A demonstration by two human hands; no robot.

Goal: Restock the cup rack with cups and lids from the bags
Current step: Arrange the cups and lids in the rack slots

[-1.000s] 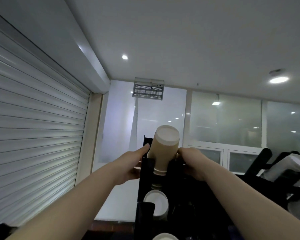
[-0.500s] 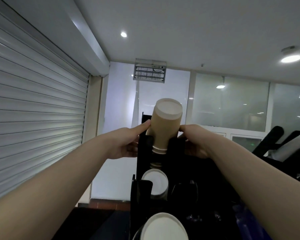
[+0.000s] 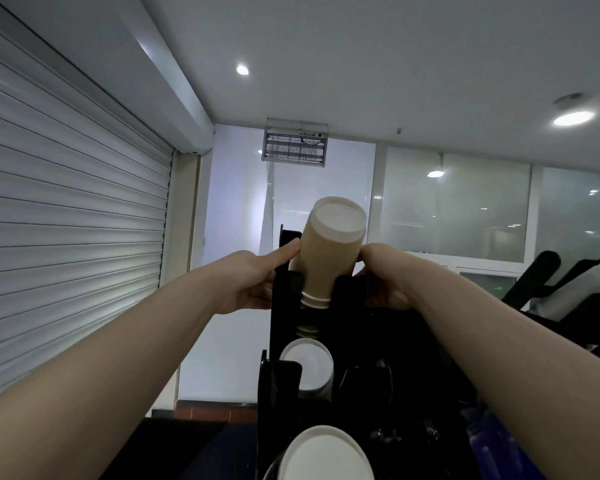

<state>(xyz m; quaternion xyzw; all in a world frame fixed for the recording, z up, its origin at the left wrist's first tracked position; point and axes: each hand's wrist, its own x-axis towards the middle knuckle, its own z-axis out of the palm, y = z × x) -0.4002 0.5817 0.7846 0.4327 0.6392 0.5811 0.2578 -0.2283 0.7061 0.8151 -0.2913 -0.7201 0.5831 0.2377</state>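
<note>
Cups (image 3: 327, 252) tilt at rack (image 3: 284, 327) top between left hand (image 3: 253, 282) and right hand (image 3: 388, 277).

A stack of tan paper cups (image 3: 329, 251) stands upside down, white base toward the camera, leaning up and to the right, its rolled rims sunk into the top slot of the black rack (image 3: 281, 341). The left hand (image 3: 253, 282) sets its thumb against one side of the stack, fingers hidden behind the rack; the right hand (image 3: 381, 271) curls round the other. Lower slots show two white round ends, a smaller one (image 3: 305, 358) above a larger one (image 3: 323, 455); cups or lids, unclear.
</note>
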